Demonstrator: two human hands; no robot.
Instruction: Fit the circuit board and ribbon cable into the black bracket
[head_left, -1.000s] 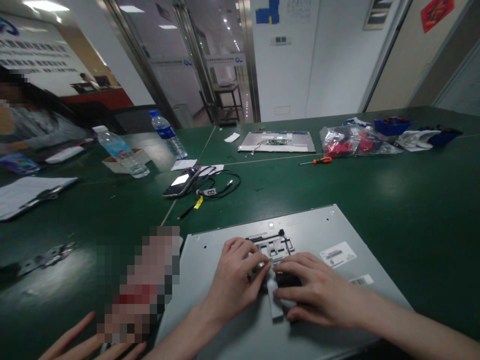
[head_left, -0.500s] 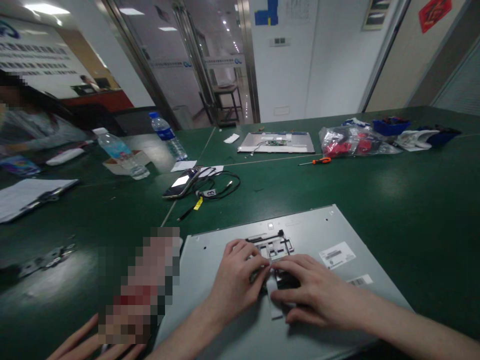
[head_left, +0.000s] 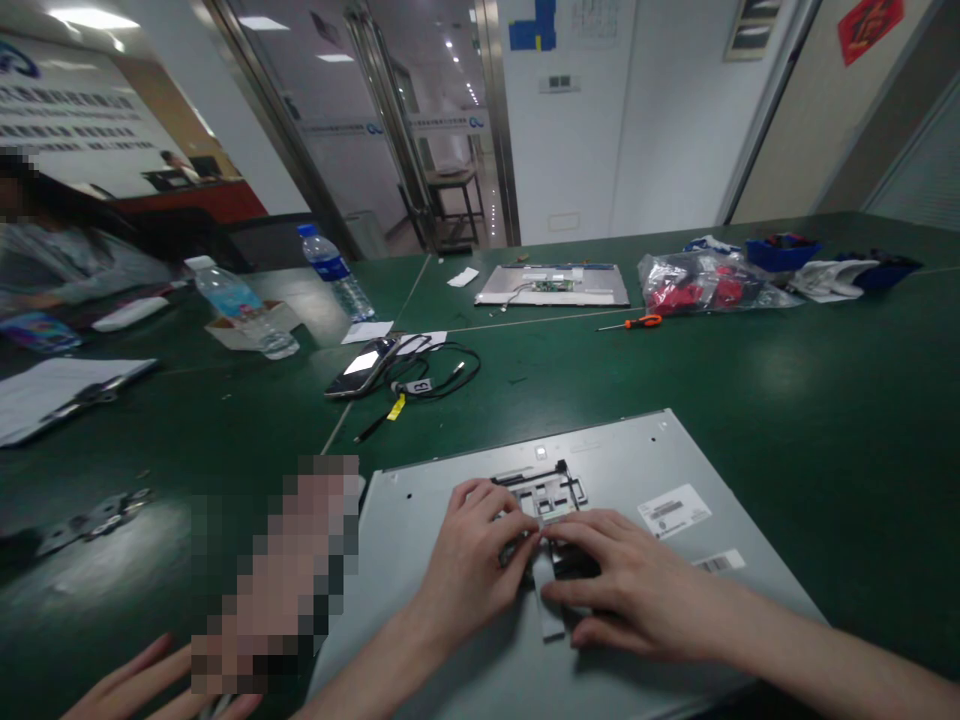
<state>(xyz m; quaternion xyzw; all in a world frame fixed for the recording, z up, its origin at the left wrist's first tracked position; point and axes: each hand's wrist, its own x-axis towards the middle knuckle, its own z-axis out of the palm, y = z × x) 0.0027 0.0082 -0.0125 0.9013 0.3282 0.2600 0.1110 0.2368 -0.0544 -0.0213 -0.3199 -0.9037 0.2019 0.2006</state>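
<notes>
One green counter [head_left: 772, 390], spanning the scene. Near, flat on it, a large grey panel [head_left: 495, 660]. Far, just right of centre, a thinner panel [head_left: 517, 280], well apart. Over the grey panel's middle, the left hand [head_left: 476, 555] and the right hand [head_left: 637, 580], almost meeting at the far end of a narrow pale strip [head_left: 551, 620]. Left fingers bent, thumb and forefinger close together; right fingers slightly spread, one touching the strip. Cannot tell whether pinching anything: tips partly hidden.
</notes>
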